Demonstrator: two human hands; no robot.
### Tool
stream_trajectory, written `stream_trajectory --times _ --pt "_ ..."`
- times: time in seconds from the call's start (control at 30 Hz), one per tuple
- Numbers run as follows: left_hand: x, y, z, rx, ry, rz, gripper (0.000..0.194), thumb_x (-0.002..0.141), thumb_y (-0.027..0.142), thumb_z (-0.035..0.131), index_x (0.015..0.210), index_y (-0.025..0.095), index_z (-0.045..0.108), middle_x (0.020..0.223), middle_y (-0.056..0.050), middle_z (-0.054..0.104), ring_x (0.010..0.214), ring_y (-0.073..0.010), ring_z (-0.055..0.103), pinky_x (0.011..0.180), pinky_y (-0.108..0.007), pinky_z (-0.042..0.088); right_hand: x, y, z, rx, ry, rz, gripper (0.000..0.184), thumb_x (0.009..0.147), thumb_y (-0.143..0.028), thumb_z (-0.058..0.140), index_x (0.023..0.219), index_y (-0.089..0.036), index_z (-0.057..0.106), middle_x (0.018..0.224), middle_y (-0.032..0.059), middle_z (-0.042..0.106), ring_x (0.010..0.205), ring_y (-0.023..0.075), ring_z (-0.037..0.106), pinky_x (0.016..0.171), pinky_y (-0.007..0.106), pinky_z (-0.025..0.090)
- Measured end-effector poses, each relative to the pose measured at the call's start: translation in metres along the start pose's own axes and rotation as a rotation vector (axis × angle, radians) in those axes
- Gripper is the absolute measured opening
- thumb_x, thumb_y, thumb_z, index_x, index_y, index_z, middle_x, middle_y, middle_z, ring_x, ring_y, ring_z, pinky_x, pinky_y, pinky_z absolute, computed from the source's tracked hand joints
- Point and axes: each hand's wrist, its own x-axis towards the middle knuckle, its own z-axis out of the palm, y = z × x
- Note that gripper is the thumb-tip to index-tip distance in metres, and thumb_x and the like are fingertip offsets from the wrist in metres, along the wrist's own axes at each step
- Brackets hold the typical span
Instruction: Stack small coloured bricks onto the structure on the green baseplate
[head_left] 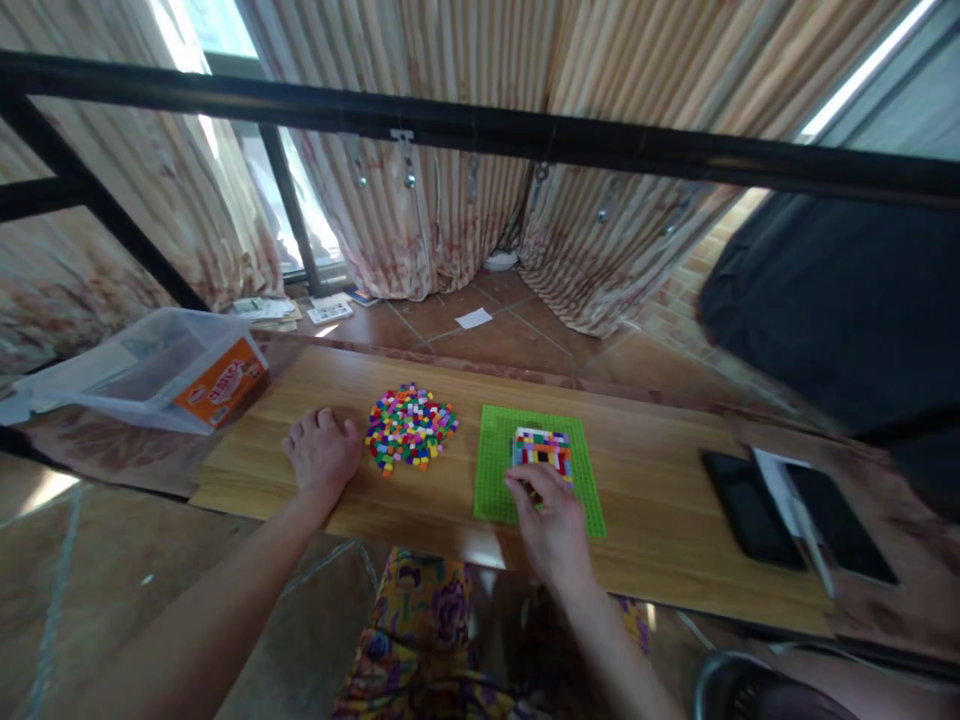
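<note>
My left hand point(322, 452) rests palm down on the wooden board, fingers apart and holding nothing. Just to its right lies a loose pile of small multicoloured building bricks point(411, 425). My right hand point(553, 518) is over the near part of a square brick build point(541, 440), its thumb and forefinger pinched together. Whatever is between those fingertips is too small or hidden to make out. The build has mixed white, purple, red, orange and blue bricks around a dark middle, and it stands on a green studded baseplate point(491, 455). My hand covers its near edge.
A clear plastic bin point(150, 375) with an orange label stands at the left. Dark flat devices point(750, 510) and a white paper with a pen-like stick lie at the right end. A black metal rail point(480, 120) crosses in front, before striped curtains point(450, 220).
</note>
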Motion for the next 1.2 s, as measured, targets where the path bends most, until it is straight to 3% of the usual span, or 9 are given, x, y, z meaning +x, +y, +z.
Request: stream_trajectory --times 0.1,0.2,0.47,0.6,0.73,0.9,1.03,1.2 --pt "0.0 0.001 -0.001 0.009 0.001 0.004 0.047 0.091 0.037 0.037 0.12 0.008 0.059 0.129 -0.022 0.058 0.119 -0.036 0.051 0.098 -0.049 0.039 0.007 0.024 -0.033 -0.087 0.142 0.081 0.02 0.089 -0.038 0.057 0.087 -0.025 0.072 0.093 0.0042 0.068 0.083 0.0173 0.063 0.074 0.031 0.05" --pt "0.0 0.001 -0.002 0.012 -0.007 0.006 0.047 0.091 0.036 0.037 0.121 0.008 0.06 0.128 -0.022 0.058 0.119 -0.0359 0.051 0.098 -0.049 0.039 0.019 0.044 -0.049 -0.145 0.197 0.117 0.024 0.087 -0.041 0.057 0.086 -0.023 0.073 0.091 0.0051 0.065 0.082 0.0175 0.061 0.072 0.031 0.049" --pt "0.001 0.001 -0.003 0.007 -0.024 -0.007 0.046 0.091 0.037 0.037 0.12 0.009 0.06 0.131 -0.021 0.057 0.12 -0.0362 0.05 0.099 -0.049 0.039 0.033 0.061 -0.043 -0.221 0.167 0.035 0.025 0.086 -0.04 0.056 0.08 -0.023 0.074 0.09 0.0067 0.063 0.088 0.0207 0.058 0.083 0.038 0.047" --pt "0.001 0.002 -0.004 -0.002 -0.025 0.002 0.047 0.091 0.036 0.037 0.122 0.009 0.059 0.132 -0.021 0.057 0.121 -0.0365 0.049 0.099 -0.05 0.039 0.033 0.062 -0.04 -0.217 0.191 0.066 0.025 0.084 -0.04 0.058 0.079 -0.022 0.074 0.092 0.0074 0.064 0.089 0.021 0.059 0.08 0.037 0.047" --pt "0.0 0.001 -0.003 -0.008 -0.017 -0.001 0.047 0.09 0.036 0.037 0.122 0.009 0.059 0.132 -0.022 0.057 0.121 -0.0364 0.049 0.1 -0.05 0.038 0.034 0.068 -0.035 -0.044 0.224 0.258 0.025 0.076 -0.043 0.064 0.081 -0.02 0.074 0.091 0.0067 0.067 0.08 0.0192 0.06 0.071 0.034 0.048" --pt "0.001 -0.001 0.0 -0.006 -0.007 0.002 0.048 0.091 0.037 0.037 0.123 0.009 0.059 0.131 -0.022 0.057 0.121 -0.0361 0.049 0.101 -0.05 0.038 0.039 0.069 -0.024 0.364 0.322 0.545 0.033 0.059 -0.042 0.075 0.081 -0.017 0.071 0.075 0.0034 0.069 0.065 0.0166 0.06 0.063 0.031 0.049" --pt "0.001 -0.001 -0.001 -0.009 -0.011 0.008 0.048 0.091 0.036 0.037 0.123 0.009 0.059 0.131 -0.022 0.057 0.122 -0.0365 0.049 0.101 -0.051 0.038 0.04 0.065 -0.02 0.522 0.387 0.591 0.034 0.05 -0.036 0.079 0.076 -0.017 0.07 0.07 0.0014 0.069 0.062 0.0149 0.06 0.061 0.029 0.049" --pt "0.001 0.0 -0.002 -0.013 -0.004 0.003 0.047 0.091 0.036 0.036 0.121 0.01 0.059 0.13 -0.022 0.057 0.122 -0.0362 0.049 0.1 -0.05 0.038 0.038 0.066 -0.016 0.569 0.399 0.541 0.033 0.053 -0.039 0.08 0.075 -0.017 0.069 0.071 0.0013 0.069 0.062 0.0146 0.06 0.061 0.03 0.05"
